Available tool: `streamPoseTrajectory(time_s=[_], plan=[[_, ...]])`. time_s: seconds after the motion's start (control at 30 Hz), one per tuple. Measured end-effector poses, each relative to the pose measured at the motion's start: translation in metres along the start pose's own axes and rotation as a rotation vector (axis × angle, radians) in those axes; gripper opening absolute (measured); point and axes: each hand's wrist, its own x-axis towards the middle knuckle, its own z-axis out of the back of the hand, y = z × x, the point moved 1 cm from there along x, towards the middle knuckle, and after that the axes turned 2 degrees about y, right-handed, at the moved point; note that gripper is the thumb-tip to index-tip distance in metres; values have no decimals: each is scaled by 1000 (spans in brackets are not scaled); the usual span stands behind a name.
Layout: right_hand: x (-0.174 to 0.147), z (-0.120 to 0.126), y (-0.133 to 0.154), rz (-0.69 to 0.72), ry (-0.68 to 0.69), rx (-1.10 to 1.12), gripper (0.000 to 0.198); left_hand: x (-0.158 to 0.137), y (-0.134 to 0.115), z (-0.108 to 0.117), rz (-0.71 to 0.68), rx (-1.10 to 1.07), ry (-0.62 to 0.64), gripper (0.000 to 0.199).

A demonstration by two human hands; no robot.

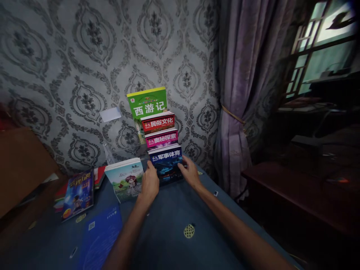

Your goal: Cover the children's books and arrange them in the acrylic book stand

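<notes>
A dark blue book (166, 169) stands upright at the front of a stepped row of books. My left hand (151, 180) is closed on its left edge, thumb on the front cover. On the opposite edge, my right hand (190, 171) grips the same book near its upper right side. Behind it rise a pink-banded book (161, 139), a red-banded book (158, 123) and, tallest, a green book (146, 100) with a yellow top edge. Close by my left hand, a light blue book (123, 183) with a cartoon girl on its cover leans back.
A clear stand (107, 153) with a white card (110, 114) shows behind the books. Left lie a dark comic-style book (78, 195), a blue booklet (101, 234) and a cardboard box (24, 165). A blue cloth (208, 232) covers the surface; a purple curtain (239, 82) hangs right.
</notes>
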Motion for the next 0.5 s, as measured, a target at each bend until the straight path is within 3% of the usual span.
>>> streamPoseTrajectory(time_s=[0.33,0.5], plan=[[-10,4,9,83,18,-251,35,-2,3,6,-41,-154,-11,60],[-12,4,13,83,26,-280,34,1,6,5,-30,-202,-35,58]])
